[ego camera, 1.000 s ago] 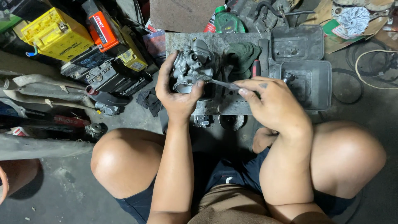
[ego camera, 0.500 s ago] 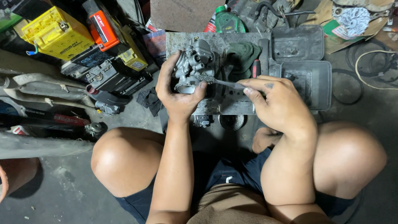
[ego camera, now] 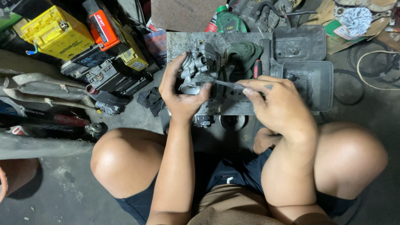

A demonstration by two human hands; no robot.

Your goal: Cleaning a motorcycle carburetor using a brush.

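A: From my feed, a grey metal block sits just beyond both hands. How far along?

B: My left hand is clamped round the carburetor, held above the block. My right hand pinches a thin tool, its tip at the body. I'd judge it's mid-way, still in one piece.

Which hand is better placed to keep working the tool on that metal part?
Right, probably: the right hand already holds the thin tool against the grey carburetor, while the left hand is cradling it.
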